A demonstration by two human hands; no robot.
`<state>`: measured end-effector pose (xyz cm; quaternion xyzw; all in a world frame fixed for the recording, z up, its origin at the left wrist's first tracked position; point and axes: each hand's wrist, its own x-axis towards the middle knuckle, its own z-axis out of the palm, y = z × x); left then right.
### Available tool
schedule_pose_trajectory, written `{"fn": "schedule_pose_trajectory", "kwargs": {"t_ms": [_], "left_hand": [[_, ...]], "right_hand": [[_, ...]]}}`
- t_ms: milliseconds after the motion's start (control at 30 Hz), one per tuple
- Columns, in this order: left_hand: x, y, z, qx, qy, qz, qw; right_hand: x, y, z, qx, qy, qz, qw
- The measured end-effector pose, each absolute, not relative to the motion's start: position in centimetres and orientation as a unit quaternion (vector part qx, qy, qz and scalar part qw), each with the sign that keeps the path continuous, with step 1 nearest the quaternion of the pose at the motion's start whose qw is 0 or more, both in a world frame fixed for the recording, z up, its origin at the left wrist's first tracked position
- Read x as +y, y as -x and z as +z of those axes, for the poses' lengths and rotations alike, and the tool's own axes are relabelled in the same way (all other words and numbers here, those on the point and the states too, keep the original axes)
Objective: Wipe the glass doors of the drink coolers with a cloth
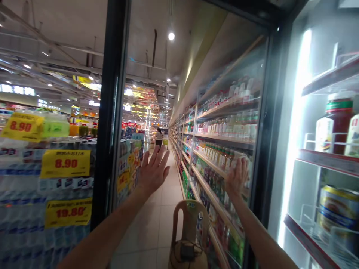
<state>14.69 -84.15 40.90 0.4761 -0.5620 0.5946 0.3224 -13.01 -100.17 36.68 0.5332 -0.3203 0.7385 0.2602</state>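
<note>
A framed glass door [196,48] of a drinks fridge stands open in front of me. My left hand [154,168] is raised at the glass with its fingers stretched and spread, holding nothing; it seems to rest flat on the pane. To the right, near the door's dark frame [265,149], my right hand [238,175] has a pale, crumpled cloth [243,156] under its fingers, against the glass. That hand is slightly blurred, and part of the cloth is hidden behind it.
Through the glass, a brown plastic chair [190,203] carries a dark box with a cable [187,252]. Long shelves of bottles [224,127] line the aisle, where a person [159,137] stands far off. Lit fridge shelves [328,160] are right; stacked bottles with yellow price signs [66,163] are left.
</note>
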Motion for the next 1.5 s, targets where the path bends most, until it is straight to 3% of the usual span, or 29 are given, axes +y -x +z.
{"fn": "schedule_pose_trajectory", "kwargs": {"t_ms": [133,333,600,867,1100,1367,1500], "left_hand": [[-84.4,-14.7,41.0,-0.565,-0.468,0.591,0.334],[-84.5,-14.7,40.7,-0.564,-0.473,0.582,0.346],[-84.2,-13.8,36.6,-0.569,-0.466,0.585,0.341],[-84.3,-14.1,36.9,-0.570,-0.461,0.584,0.347],[-84.5,-14.0,36.7,-0.566,-0.466,0.593,0.333],[-84.8,-14.4,36.6,-0.568,-0.465,0.594,0.329],[-84.7,-14.3,36.7,-0.567,-0.465,0.596,0.329]], "right_hand": [[-99.2,12.1,34.5,-0.338,-0.517,0.748,0.245],[-95.2,6.1,30.1,-0.205,-0.721,0.563,0.348],[-98.1,11.3,31.7,-0.379,-0.551,0.706,0.231],[-94.2,5.7,27.8,-0.211,-0.729,0.562,0.330],[-99.2,14.7,26.5,-0.455,-0.524,0.695,0.189],[-93.8,6.8,22.2,-0.270,-0.762,0.510,0.294],[-95.2,8.6,24.1,-0.318,-0.693,0.582,0.283]]}}
